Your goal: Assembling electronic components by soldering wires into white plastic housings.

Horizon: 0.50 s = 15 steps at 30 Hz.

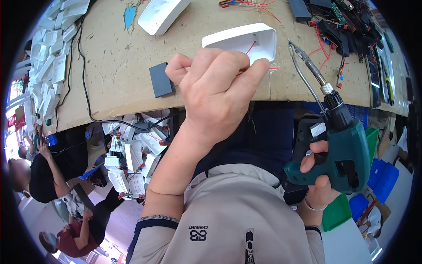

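Note:
My left hand [215, 88] is closed over the near edge of the workbench, fingers curled and pressed together. Its fingertips are turned away, so what they pinch is hidden. Just beyond lies a white plastic housing [268, 39], open side up. A thin red wire [251, 47] runs from a hole in it down behind my fingers, and a short red end shows right of them. My right hand [318, 176] grips a green soldering gun [357, 149] by its handle. Its hot tip and curved metal tube point up over the bench, right of the housing and apart from it.
A dark grey block [161, 80] lies left of my left hand, near a black cable [83, 75]. Another white housing [160, 15] is at the back. Black boxes, circuit boards and red wires [323, 39] crowd the right. White housings [134, 156] are piled below the bench. People are at left.

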{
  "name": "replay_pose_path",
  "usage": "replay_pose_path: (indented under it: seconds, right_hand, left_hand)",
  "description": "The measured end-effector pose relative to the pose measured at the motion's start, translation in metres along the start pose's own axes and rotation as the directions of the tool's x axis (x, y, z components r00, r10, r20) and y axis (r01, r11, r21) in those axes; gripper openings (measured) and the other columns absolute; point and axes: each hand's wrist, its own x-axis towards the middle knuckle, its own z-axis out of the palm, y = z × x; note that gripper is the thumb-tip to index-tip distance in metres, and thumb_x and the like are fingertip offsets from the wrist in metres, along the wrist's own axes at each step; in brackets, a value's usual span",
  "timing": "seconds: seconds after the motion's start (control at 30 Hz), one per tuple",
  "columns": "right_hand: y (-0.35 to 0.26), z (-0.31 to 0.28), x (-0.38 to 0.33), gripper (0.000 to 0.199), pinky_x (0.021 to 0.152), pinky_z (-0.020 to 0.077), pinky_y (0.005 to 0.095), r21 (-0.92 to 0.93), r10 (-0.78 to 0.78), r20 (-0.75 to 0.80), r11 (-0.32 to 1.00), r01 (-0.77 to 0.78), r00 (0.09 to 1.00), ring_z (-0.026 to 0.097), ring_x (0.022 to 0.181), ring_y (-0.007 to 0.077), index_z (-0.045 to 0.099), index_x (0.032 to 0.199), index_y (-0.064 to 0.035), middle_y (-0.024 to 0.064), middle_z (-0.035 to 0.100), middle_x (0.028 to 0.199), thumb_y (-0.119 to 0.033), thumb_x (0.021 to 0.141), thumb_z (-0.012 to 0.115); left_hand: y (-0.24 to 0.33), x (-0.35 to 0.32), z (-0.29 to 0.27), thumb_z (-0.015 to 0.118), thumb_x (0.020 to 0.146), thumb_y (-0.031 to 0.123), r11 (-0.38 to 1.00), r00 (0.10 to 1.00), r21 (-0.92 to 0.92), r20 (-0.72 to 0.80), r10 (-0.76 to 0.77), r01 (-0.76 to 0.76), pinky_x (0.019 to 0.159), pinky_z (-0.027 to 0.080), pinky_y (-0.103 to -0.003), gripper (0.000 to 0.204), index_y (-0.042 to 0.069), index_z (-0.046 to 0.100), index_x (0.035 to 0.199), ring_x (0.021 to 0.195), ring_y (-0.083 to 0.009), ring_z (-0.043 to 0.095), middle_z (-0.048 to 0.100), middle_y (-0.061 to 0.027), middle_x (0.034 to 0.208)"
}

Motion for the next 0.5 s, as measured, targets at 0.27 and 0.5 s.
replay_pose_path:
  seconds: [0.27, 0.5]
  right_hand:
    - [0.0021, -0.0016, 0.0007, 0.066, 0.052, 0.0505, 0.0252, -0.001, 0.008, 0.011, 1.000, -0.008, 1.000, 0.060, 0.064, 0.0176, 0.043, 0.112, 0.0082, 0.0212, 0.056, 0.098, -0.031, 0.069, 0.074]
    - [0.0031, -0.0033, -0.0003, 0.067, 0.052, 0.0501, 0.0249, 0.000, 0.008, 0.007, 1.000, -0.008, 1.000, 0.060, 0.064, 0.0174, 0.043, 0.112, 0.0076, 0.0210, 0.056, 0.098, -0.032, 0.068, 0.074]
  left_hand:
    - [0.0021, 0.0035, -0.0039, 0.071, 0.062, 0.008, 0.998, 0.999, 0.041, 0.023, -0.040, 0.039, 0.064, 0.023, -0.028, 0.022, 0.014, 0.067, 0.083, 0.063, -0.0110, 0.045, 0.052, 0.0042, 0.072]
    - [0.0014, 0.0052, 0.0007, 0.070, 0.065, 0.008, 0.996, 0.997, 0.037, 0.022, -0.080, 0.079, 0.064, 0.022, -0.028, 0.015, 0.013, 0.065, 0.078, 0.063, -0.0106, 0.045, 0.054, 0.0048, 0.072]
